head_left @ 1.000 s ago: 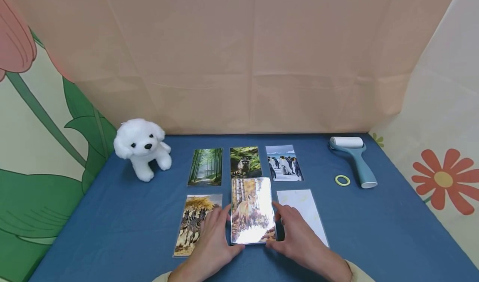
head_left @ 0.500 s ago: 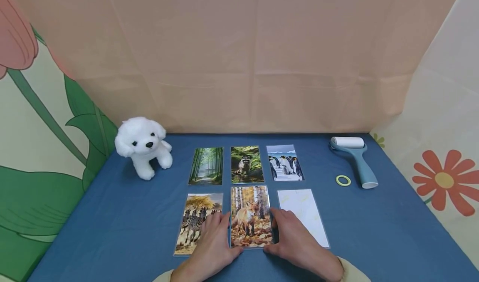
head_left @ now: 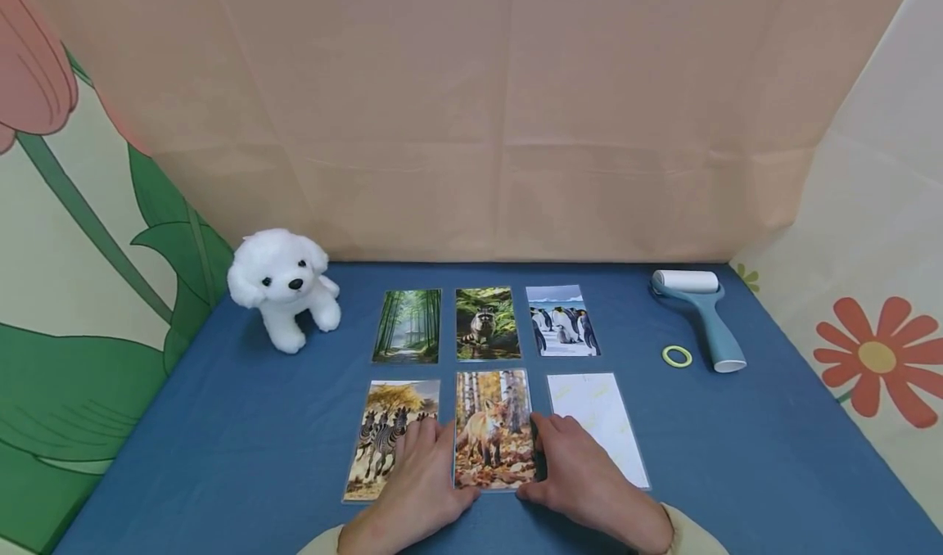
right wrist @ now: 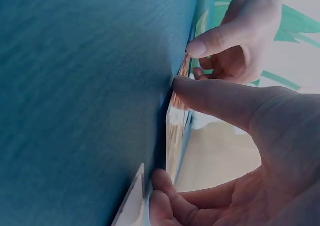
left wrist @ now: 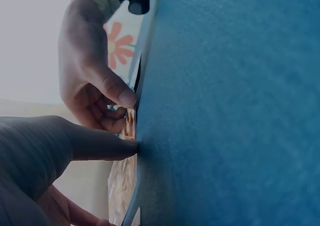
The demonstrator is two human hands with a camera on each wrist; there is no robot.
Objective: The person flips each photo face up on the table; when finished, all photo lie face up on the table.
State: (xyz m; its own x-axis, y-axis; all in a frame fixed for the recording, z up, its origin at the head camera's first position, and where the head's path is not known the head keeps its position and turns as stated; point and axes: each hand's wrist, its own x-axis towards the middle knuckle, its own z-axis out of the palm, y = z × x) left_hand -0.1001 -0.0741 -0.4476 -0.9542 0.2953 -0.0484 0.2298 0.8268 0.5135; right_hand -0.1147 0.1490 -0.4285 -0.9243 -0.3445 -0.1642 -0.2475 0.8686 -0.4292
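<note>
A laminated fox picture card [head_left: 492, 436] lies low at the table's front middle, held by both hands at its near corners. My left hand [head_left: 418, 477] has its thumb at the near left corner and its fingers along the left edge, overlapping the zebra card [head_left: 376, 448]. On the other side my right hand [head_left: 582, 469] sets its thumb at the near right corner, fingers bent against the right edge. Beside that hand lies a white blank-faced card [head_left: 597, 416]. In the right wrist view, the right thumb and fingertips touch the edge of the fox card [right wrist: 175, 131].
Behind lies a row of a bamboo forest card [head_left: 407, 326], a raccoon card [head_left: 486, 323] and a penguin card [head_left: 563, 320]. A white plush dog [head_left: 283, 289] stands at the back left of the blue table [head_left: 243, 432]. At right are a lint roller [head_left: 703, 318] and a yellow-green ring [head_left: 676, 356].
The fox card has come down and toward the person, from overlapping the raccoon card to lying flat in front of it. Both hands have kept hold of it; the glare on it is gone.
</note>
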